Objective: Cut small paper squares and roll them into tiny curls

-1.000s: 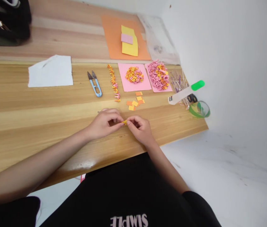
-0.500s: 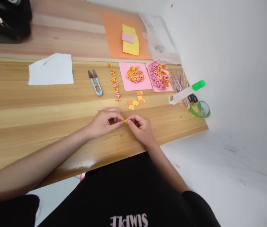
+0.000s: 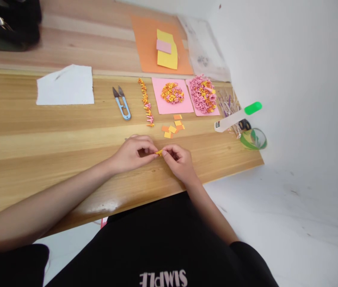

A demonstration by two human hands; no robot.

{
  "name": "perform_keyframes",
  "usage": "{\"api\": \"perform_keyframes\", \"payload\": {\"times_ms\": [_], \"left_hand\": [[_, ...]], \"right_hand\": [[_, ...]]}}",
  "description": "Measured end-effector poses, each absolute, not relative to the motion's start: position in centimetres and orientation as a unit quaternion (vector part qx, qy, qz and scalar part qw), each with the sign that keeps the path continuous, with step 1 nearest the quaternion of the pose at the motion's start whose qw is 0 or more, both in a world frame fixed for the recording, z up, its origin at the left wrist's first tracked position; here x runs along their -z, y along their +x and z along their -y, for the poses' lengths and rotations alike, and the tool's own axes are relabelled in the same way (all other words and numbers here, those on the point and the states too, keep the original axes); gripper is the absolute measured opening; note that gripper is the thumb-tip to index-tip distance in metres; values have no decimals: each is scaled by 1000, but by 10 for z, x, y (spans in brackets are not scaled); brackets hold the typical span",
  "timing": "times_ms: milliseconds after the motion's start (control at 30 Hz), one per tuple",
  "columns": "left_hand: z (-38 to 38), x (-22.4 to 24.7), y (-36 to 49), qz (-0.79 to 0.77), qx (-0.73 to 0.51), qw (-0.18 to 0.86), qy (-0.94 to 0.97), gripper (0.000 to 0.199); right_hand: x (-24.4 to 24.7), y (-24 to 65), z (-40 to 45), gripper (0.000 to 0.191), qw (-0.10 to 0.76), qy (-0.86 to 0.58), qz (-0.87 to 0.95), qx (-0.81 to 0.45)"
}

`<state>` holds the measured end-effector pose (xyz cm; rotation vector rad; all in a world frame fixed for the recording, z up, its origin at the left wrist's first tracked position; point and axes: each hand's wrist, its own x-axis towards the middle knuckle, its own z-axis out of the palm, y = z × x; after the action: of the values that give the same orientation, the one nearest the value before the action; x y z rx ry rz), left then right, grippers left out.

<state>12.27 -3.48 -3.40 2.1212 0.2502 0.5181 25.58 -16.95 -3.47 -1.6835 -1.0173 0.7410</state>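
Observation:
Above the table's front part, my left hand (image 3: 134, 153) and my right hand (image 3: 178, 161) meet fingertip to fingertip. Between them is a small yellow-orange piece (image 3: 159, 152), pinched by the thumb and fingers of both hands. It looks like a tiny rolled paper flower, though the fingertips cover its ends. Just beyond the hands lie several small orange and yellow paper slips (image 3: 172, 129). A row of little yellow and pink rolled pieces (image 3: 146, 103) runs away from me, left of two pink paper squares (image 3: 169, 108) that carry heaps of pink and yellow stamens (image 3: 201, 93).
Blue thread snips (image 3: 122, 104) and a white cloth (image 3: 65, 88) lie to the left. At right are a green-capped glue bottle (image 3: 236, 117), a green glass bowl (image 3: 254, 139) and loose stems (image 3: 227, 104). Orange paper (image 3: 145, 48) lies behind; a black bag (image 3: 16, 32) stands far left.
Both hands stay in the same pinch, with the yellow-orange piece showing slightly more between the fingertips. The view has shifted a little; the objects on the table have not moved.

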Motion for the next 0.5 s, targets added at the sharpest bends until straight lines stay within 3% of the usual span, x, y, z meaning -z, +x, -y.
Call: {"api": "perform_keyframes", "payload": {"times_ms": [500], "left_hand": [[35, 33, 123, -104, -207, 450, 862, 26]], "right_hand": [[33, 255, 170, 13, 497, -692, 423, -308]]}}
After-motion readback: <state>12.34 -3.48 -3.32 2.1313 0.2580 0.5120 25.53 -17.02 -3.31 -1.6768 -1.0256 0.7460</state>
